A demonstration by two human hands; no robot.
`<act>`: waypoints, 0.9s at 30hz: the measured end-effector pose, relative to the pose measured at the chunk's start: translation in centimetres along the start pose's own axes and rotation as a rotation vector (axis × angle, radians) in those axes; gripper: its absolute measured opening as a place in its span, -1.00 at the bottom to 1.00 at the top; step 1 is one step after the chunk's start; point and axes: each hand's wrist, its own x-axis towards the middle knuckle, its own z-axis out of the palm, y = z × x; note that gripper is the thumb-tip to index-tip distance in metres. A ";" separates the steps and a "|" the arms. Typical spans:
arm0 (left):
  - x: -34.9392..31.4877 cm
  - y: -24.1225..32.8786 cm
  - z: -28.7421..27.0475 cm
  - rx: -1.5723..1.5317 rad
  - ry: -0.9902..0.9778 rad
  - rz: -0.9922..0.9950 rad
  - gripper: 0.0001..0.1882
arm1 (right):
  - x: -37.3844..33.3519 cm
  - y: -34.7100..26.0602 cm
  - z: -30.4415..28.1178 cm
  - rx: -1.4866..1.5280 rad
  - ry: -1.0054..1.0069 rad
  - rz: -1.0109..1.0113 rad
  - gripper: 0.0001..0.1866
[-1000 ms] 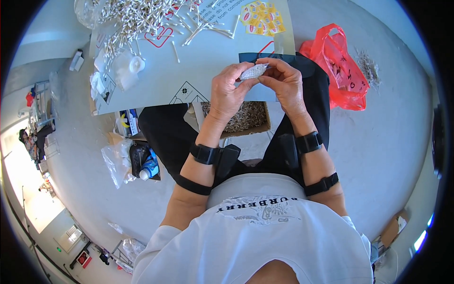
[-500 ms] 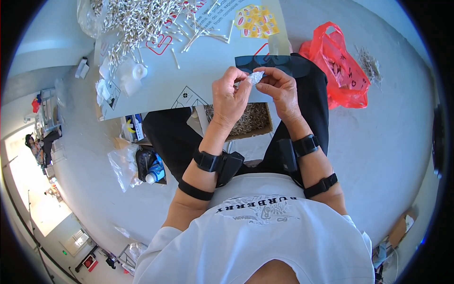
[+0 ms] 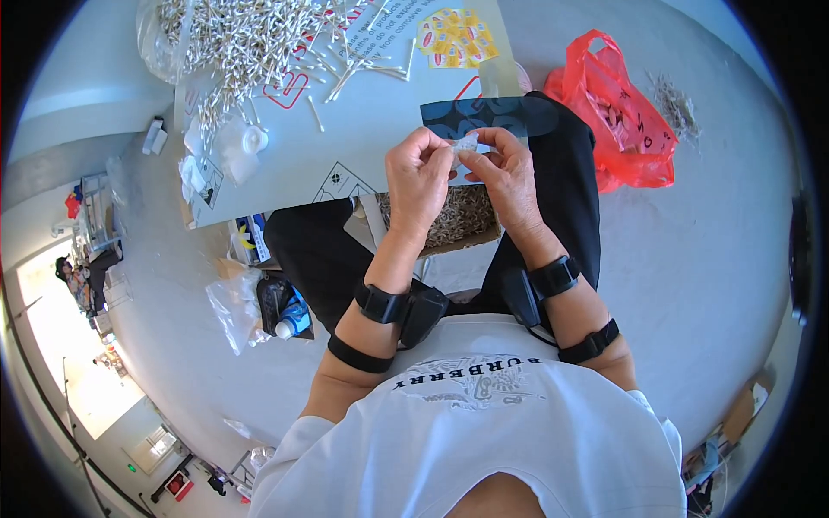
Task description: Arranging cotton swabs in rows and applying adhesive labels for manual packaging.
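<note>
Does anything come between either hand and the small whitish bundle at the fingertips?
Nothing visible does: the left hand and the right hand both have fingers on the small whitish bundle.

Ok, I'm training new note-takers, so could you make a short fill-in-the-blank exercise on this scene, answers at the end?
Of the left hand and the right hand, ____ touch the small whitish item.
The plastic bag right of the table is ____ in colour.
The heap of cotton swabs lies to the ____ of the yellow pieces.
The forearm bands are ____ in colour.
Missing words: both; red; left; black.
</note>
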 end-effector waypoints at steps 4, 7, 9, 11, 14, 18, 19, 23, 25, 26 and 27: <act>-0.3 -0.1 0.3 0.165 0.002 0.114 -0.88 | -0.4 -0.7 0.2 -0.017 0.022 0.022 -0.63; -0.9 0.6 1.0 0.381 0.026 0.325 -0.89 | -0.2 -0.5 0.2 0.088 0.029 0.081 -0.64; -1.0 0.1 1.2 0.346 0.031 0.321 -0.90 | 0.1 0.5 -0.1 0.028 0.025 -0.021 -0.65; -0.9 -0.1 1.2 0.310 0.034 0.314 -0.90 | 0.0 0.8 0.0 0.014 0.039 -0.035 -0.66; -0.8 -0.2 1.1 0.271 0.053 0.240 -0.89 | 0.0 0.7 0.1 -0.013 0.044 -0.049 -0.67; -0.7 -0.3 0.8 0.335 0.037 0.230 -0.90 | 0.1 0.6 0.0 -0.029 0.033 -0.040 -0.66; -0.7 -0.2 0.8 0.366 0.025 0.228 -0.90 | 0.1 0.6 -0.1 -0.029 0.034 -0.040 -0.66; -1.0 -0.1 1.2 0.335 0.031 0.277 -0.91 | 0.1 0.6 -0.2 0.075 -0.057 -0.023 -0.67; -0.9 -0.3 1.4 0.324 0.046 0.317 -0.92 | 0.1 0.8 -0.2 0.170 -0.073 -0.029 -0.66; -0.9 -0.3 1.3 0.325 0.043 0.317 -0.92 | 0.1 1.0 -0.3 0.182 -0.080 -0.028 -0.66; -0.9 -0.4 1.3 0.312 0.044 0.300 -0.92 | 0.2 1.1 -0.3 0.193 -0.087 -0.027 -0.66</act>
